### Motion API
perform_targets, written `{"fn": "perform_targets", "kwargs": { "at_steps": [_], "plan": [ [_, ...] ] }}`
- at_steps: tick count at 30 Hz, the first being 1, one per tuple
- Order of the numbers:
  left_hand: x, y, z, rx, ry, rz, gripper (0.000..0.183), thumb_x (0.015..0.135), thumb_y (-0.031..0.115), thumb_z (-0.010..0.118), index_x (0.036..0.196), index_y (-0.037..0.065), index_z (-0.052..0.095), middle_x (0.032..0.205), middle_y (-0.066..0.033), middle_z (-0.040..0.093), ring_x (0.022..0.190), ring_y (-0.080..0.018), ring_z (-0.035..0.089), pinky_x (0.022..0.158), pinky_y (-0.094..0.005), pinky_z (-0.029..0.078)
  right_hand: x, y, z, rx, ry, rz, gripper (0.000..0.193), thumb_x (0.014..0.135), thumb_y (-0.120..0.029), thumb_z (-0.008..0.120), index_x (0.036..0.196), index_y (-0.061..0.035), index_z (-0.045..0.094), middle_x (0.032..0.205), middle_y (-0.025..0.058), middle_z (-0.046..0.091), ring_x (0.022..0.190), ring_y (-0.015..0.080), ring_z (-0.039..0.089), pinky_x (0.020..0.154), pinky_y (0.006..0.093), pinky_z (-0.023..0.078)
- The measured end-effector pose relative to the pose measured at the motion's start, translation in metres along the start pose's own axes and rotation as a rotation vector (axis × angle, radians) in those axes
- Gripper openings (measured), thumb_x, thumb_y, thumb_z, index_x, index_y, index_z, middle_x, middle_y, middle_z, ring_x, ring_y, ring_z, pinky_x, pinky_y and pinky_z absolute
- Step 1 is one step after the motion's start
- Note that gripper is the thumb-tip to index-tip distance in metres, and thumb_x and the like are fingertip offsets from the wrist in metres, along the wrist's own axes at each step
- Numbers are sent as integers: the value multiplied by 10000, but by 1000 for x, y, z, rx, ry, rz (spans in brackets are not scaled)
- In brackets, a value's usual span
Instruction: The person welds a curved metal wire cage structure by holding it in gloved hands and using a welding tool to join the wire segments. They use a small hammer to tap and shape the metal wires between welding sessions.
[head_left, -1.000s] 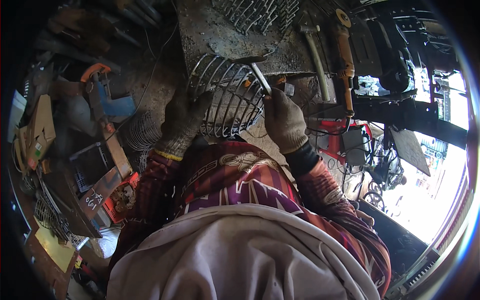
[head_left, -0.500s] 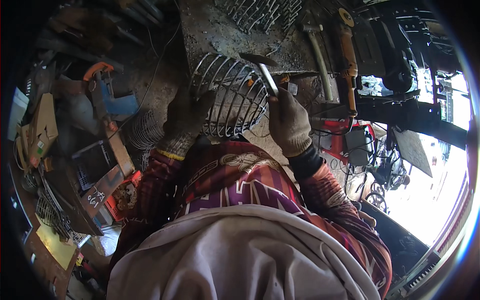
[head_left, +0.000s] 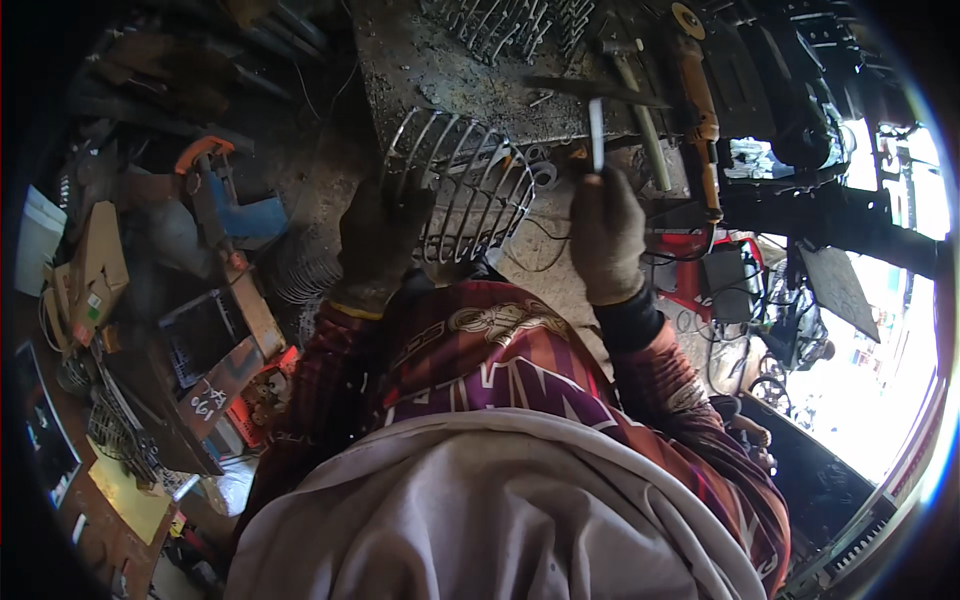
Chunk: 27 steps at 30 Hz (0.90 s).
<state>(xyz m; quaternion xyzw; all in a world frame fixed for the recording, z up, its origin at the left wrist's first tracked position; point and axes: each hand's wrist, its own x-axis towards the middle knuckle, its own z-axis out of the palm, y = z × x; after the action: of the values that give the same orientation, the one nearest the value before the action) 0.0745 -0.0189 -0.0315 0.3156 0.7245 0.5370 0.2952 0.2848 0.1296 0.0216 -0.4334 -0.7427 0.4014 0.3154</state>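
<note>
My gloved left hand (head_left: 382, 235) is closed on the left side of a curved metal-rod grille (head_left: 470, 190). The grille's far edge rests at the near edge of a dark steel worktable (head_left: 400, 70), and its near end is by my waist. To the right of it, my gloved right hand (head_left: 607, 235) is closed round the handle of a chipping hammer (head_left: 597, 130). The hammer's long, narrow head is raised, apart from the grille. My left fingertips are partly lost in shadow.
More bent rods (head_left: 490, 25) stand at the table's back. On the right lie a wooden-handled hammer (head_left: 645, 125) and an orange angle grinder (head_left: 694, 100). A blue-and-orange clamp-like tool (head_left: 235, 205) and wire coils (head_left: 305, 265) are to the left. A red container (head_left: 680, 275) is beyond my right forearm.
My right hand has moved right with the chipping hammer, taking its head away from above the grille. The left hand stays on the grille. The whole view has shifted slightly.
</note>
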Motion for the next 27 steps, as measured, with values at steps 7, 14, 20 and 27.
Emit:
{"fn": "perform_targets", "kwargs": {
  "at_steps": [7, 14, 20, 27],
  "plan": [
    [-25, -21, -49, 240, 105, 265, 144, 1010, 195, 551, 1069, 76, 608, 986, -78, 667, 944, -246, 675, 800, -470, 575, 0, 10, -12, 402, 191, 213, 249, 1050, -210, 499, 1150, -30, 639, 723, -71, 501, 621, 10, 426, 537, 193, 339],
    [-25, 37, -58, -1447, -160, -148, 226, 1016, 166, 528, 797, 144, 477, 761, 33, 471, 705, -174, 583, 679, -394, 559, -16, 18, -13, 460, 158, 377, 287, 1057, -256, 493, 1149, -21, 631, 692, -61, 483, 588, 24, 429, 511, 208, 342],
    [-31, 59, -54, -1300, 157, -325, 283, 1042, 287, 493, 784, 172, 506, 753, 46, 519, 814, -178, 650, 797, -528, 590, -15, 18, -12, 398, 149, 277, 332, 1069, -249, 466, 1237, -4, 613, 658, -69, 460, 513, 8, 378, 447, 186, 297],
    [-31, 37, -56, -725, 191, -126, 122, 1007, 251, 549, 1015, 131, 528, 954, -6, 593, 947, -237, 660, 794, -499, 598, -23, 29, -16, 438, 114, 342, 250, 1057, -250, 507, 1051, -28, 621, 676, -44, 498, 588, 41, 437, 520, 234, 358]
  ]
}}
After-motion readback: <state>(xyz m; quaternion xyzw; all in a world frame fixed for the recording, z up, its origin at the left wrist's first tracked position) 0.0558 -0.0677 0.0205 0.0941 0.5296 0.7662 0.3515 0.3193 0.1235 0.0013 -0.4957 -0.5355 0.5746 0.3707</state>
